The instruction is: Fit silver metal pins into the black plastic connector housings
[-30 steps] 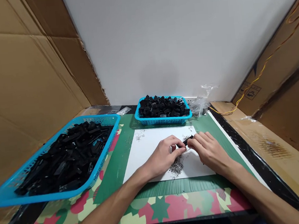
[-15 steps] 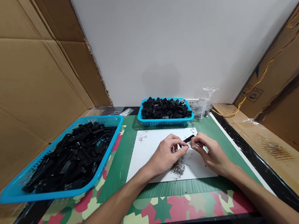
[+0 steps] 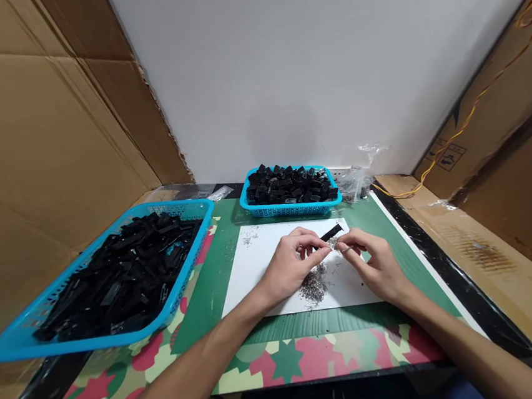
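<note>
My left hand [image 3: 293,263] is closed, thumb and fingers pinching a slim black plastic piece [image 3: 332,232] that points up and to the right. Close beside it, my right hand [image 3: 373,263] has its thumb and forefinger pressed together on something thin and small, too fine to name. The fingertips of both hands nearly meet over a white sheet [image 3: 243,277]. Under and in front of the left hand lies a heap of tiny silvery metal parts [image 3: 313,289]. More small metal parts [image 3: 249,235] are scattered at the sheet's far left corner.
A large blue basket [image 3: 205,230] of long black plastic pieces stands on the left. Behind the sheet, a smaller blue basket [image 3: 290,210] holds short black pieces. Clear plastic bags [image 3: 356,181] lie beside it. Cardboard walls [image 3: 53,138] flank the table, with a yellow-red wire [image 3: 468,123] at right.
The black piece has swung to show more of its length beyond the left fingers. The right hand has drawn slightly away from the left fingertips. The whole view has shifted a little.
</note>
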Demonstrator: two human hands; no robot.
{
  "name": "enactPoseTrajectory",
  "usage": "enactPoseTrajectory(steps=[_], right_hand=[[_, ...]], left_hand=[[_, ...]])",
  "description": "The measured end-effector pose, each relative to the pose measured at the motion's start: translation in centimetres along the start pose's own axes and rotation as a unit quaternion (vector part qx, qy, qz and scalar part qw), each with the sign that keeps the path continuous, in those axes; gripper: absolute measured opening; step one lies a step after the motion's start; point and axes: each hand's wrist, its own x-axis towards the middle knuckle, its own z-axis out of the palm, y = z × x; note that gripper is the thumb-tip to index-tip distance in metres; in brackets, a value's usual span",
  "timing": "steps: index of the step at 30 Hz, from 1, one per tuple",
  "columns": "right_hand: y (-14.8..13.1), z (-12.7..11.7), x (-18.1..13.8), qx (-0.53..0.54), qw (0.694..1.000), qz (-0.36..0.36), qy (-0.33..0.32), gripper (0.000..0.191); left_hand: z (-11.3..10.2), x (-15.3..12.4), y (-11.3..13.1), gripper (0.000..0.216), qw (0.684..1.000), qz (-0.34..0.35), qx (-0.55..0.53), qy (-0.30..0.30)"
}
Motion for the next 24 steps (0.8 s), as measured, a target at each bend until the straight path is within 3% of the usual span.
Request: enactPoseTrajectory(steps=[5, 14, 21, 24], right_hand=[[0.0, 0.4, 0.3, 0.102, 0.990, 0.090, -0.025, 0.020], [0.2, 0.4, 0.1, 0.096, 0.990, 0.099, -0.027, 0.016], [0.7, -0.4, 0.5, 0.202, 0.962, 0.178, 0.034, 0.029], [1.0, -0.6, 0.6, 0.221, 0.955, 0.188, 0.059, 0.030]], left_hand=[[0.2, 0.1, 0.2, 0.016, 1.000, 0.006, 0.013, 0.009], [0.4, -0.1, -0.4, 0.017, 0.999, -0.007, 0.036, 0.000], [0.2, 0.2, -0.2, 0.028, 0.996, -0.023, -0.073, -0.040], [0.4, 0.3, -0.1, 0.031, 0.988, -0.037, -0.148, -0.022]])
